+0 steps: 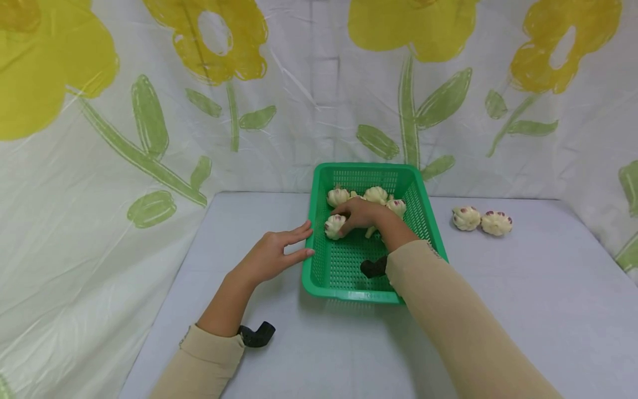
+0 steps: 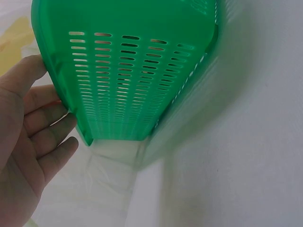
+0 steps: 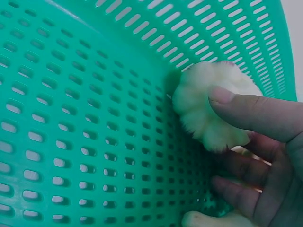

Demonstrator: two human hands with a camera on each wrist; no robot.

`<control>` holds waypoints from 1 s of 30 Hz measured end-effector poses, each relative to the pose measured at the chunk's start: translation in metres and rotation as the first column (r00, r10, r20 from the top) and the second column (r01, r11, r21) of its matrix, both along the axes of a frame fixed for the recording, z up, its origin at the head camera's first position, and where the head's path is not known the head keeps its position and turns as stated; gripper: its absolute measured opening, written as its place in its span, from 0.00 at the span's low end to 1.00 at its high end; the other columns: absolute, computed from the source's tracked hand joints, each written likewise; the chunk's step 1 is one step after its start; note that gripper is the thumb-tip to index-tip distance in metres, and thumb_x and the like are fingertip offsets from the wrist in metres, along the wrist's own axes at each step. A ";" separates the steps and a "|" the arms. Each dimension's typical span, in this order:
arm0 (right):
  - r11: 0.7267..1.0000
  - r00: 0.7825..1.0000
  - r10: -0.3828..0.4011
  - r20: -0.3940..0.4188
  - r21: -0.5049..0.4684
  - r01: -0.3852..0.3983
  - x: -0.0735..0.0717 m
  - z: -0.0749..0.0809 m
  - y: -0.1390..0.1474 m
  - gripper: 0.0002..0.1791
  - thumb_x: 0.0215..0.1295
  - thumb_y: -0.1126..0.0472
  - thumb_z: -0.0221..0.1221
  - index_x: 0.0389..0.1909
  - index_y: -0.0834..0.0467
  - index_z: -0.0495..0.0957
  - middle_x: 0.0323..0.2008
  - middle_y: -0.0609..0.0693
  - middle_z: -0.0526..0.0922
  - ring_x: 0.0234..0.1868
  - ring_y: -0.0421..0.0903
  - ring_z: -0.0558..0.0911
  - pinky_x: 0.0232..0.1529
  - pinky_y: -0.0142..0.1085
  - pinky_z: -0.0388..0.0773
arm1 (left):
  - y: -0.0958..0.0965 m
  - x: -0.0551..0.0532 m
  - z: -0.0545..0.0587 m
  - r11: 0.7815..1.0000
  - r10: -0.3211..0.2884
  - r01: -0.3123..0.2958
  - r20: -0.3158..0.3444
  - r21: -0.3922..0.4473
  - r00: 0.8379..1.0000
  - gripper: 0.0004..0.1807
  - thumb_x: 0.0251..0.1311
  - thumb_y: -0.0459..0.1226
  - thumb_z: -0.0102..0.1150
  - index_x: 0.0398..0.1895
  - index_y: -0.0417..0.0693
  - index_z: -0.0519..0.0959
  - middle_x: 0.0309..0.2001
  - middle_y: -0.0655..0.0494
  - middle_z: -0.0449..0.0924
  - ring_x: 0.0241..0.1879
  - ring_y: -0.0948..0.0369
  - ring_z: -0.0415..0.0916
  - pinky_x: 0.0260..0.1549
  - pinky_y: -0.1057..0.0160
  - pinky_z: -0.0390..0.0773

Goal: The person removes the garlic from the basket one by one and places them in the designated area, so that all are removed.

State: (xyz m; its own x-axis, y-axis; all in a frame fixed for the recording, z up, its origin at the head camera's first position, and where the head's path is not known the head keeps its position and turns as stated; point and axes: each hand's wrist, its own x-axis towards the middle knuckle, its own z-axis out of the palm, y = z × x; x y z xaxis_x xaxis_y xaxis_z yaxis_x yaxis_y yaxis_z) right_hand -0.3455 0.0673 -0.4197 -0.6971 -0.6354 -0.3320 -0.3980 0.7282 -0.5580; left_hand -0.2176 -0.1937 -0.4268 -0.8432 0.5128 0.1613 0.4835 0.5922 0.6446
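A green plastic basket [image 1: 354, 295] with slotted walls stands on the table. Inside it, my right hand [image 1: 360, 215] holds a white garlic bulb [image 1: 333, 226] with purple marks near the left wall. The right wrist view shows the thumb across that garlic bulb [image 3: 201, 106] and the fingers beneath it. More garlic bulbs [image 1: 376, 195] lie around the hand toward the back, some partly hidden by it. My left hand [image 1: 271, 252] touches the basket's left rim from outside. Its fingers are extended along the rim in the left wrist view, by the basket wall [image 2: 137, 19].
Two garlic bulbs [image 1: 496, 223] lie side by side on the white table to the right of the basket. A white cloth [image 1: 309, 100] with yellow flowers hangs behind the table. Black wrist pieces [image 1: 257, 334] stick out at both sleeves.
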 end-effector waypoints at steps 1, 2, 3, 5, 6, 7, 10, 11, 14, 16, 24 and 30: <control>1.000 1.000 -0.001 0.000 0.000 0.001 0.000 0.000 0.000 0.33 0.61 0.56 0.67 0.68 0.57 0.71 0.64 0.55 0.75 0.63 0.53 0.73 0.62 0.47 0.72 | 0.000 0.000 0.000 1.000 0.000 0.000 0.000 -0.001 1.000 0.31 0.65 0.52 0.60 0.68 0.49 0.72 0.71 0.63 0.64 0.67 0.59 0.68 0.62 0.53 0.73; 1.000 1.000 -0.001 0.000 -0.001 0.001 0.000 0.000 0.000 0.33 0.61 0.56 0.67 0.68 0.57 0.71 0.64 0.55 0.75 0.63 0.53 0.73 0.63 0.47 0.72 | 0.000 0.000 0.000 1.000 0.000 0.000 -0.001 -0.002 1.000 0.31 0.65 0.52 0.59 0.68 0.49 0.72 0.71 0.63 0.64 0.67 0.59 0.68 0.62 0.53 0.73; 1.000 1.000 -0.004 0.000 -0.002 0.004 0.000 0.000 0.000 0.33 0.61 0.56 0.67 0.68 0.57 0.71 0.64 0.55 0.75 0.63 0.53 0.73 0.63 0.47 0.72 | 0.000 0.000 0.000 1.000 0.000 0.000 -0.001 -0.003 1.000 0.31 0.65 0.51 0.60 0.68 0.49 0.72 0.71 0.63 0.64 0.67 0.59 0.68 0.62 0.53 0.73; 1.000 1.000 -0.008 -0.002 -0.005 0.008 -0.001 0.000 0.000 0.33 0.61 0.55 0.67 0.67 0.57 0.72 0.64 0.55 0.75 0.64 0.53 0.73 0.63 0.47 0.72 | 0.000 0.000 0.000 1.000 0.000 0.000 -0.001 -0.002 1.000 0.31 0.65 0.52 0.59 0.68 0.49 0.72 0.71 0.63 0.64 0.67 0.59 0.68 0.62 0.53 0.73; 1.000 1.000 -0.009 -0.004 -0.005 0.009 -0.001 0.000 0.001 0.33 0.61 0.55 0.67 0.67 0.57 0.72 0.64 0.55 0.75 0.64 0.53 0.73 0.63 0.47 0.72 | 0.000 0.000 0.000 1.000 -0.001 0.001 -0.001 -0.001 1.000 0.31 0.65 0.51 0.59 0.68 0.49 0.72 0.71 0.62 0.64 0.67 0.59 0.68 0.62 0.53 0.73; 1.000 1.000 -0.012 -0.004 -0.006 0.012 -0.001 0.000 0.001 0.33 0.60 0.55 0.67 0.67 0.56 0.72 0.63 0.55 0.76 0.63 0.53 0.74 0.63 0.47 0.72 | 0.000 0.000 0.000 1.000 -0.003 0.003 -0.001 -0.001 1.000 0.31 0.65 0.51 0.59 0.68 0.48 0.72 0.71 0.62 0.64 0.67 0.59 0.67 0.62 0.53 0.73; 1.000 1.000 -0.014 -0.005 -0.012 0.014 -0.001 0.003 0.002 0.33 0.61 0.55 0.67 0.67 0.57 0.72 0.63 0.55 0.76 0.61 0.53 0.75 0.61 0.47 0.73 | 0.000 0.000 0.000 1.000 -0.008 0.008 -0.009 0.001 1.000 0.31 0.66 0.51 0.59 0.68 0.48 0.72 0.71 0.62 0.64 0.67 0.58 0.68 0.62 0.53 0.73; 1.000 1.000 -0.016 -0.003 -0.017 0.016 -0.001 0.004 0.002 0.33 0.61 0.55 0.67 0.67 0.57 0.72 0.63 0.56 0.76 0.61 0.53 0.75 0.61 0.47 0.73 | 0.000 0.000 0.000 1.000 -0.008 0.008 -0.012 0.000 1.000 0.31 0.66 0.51 0.59 0.68 0.48 0.72 0.71 0.62 0.64 0.67 0.58 0.68 0.62 0.53 0.73; 0.999 0.999 -0.033 0.006 -0.036 0.033 0.000 0.007 0.004 0.34 0.61 0.55 0.67 0.68 0.57 0.71 0.64 0.56 0.75 0.62 0.53 0.74 0.61 0.47 0.73 | 0.001 0.000 0.000 1.000 -0.009 0.009 -0.017 -0.001 1.000 0.30 0.66 0.50 0.59 0.68 0.48 0.72 0.71 0.61 0.64 0.67 0.58 0.68 0.62 0.53 0.74; 0.997 0.999 -0.046 0.004 -0.056 0.046 0.000 0.010 0.006 0.34 0.61 0.54 0.67 0.68 0.57 0.71 0.64 0.56 0.75 0.63 0.53 0.74 0.62 0.48 0.73 | 0.001 0.000 0.000 1.000 -0.009 0.009 -0.016 -0.001 1.000 0.30 0.66 0.50 0.60 0.68 0.48 0.72 0.71 0.61 0.64 0.67 0.58 0.68 0.62 0.53 0.74; 0.981 0.992 -0.128 0.013 -0.148 0.128 0.000 0.018 0.011 0.37 0.62 0.54 0.66 0.71 0.56 0.67 0.65 0.59 0.73 0.64 0.55 0.73 0.61 0.50 0.73 | 0.000 0.000 0.000 1.000 -0.009 0.009 -0.010 0.001 1.000 0.31 0.65 0.51 0.60 0.69 0.49 0.71 0.72 0.62 0.64 0.68 0.58 0.67 0.62 0.54 0.73; 0.944 0.973 -0.222 0.055 -0.236 0.229 0.000 0.021 0.015 0.36 0.63 0.53 0.66 0.71 0.53 0.67 0.64 0.56 0.76 0.62 0.53 0.76 0.59 0.47 0.75 | 0.000 0.000 -0.001 1.000 -0.012 0.012 -0.013 0.005 1.000 0.31 0.65 0.51 0.59 0.69 0.49 0.71 0.71 0.61 0.64 0.68 0.59 0.67 0.62 0.54 0.73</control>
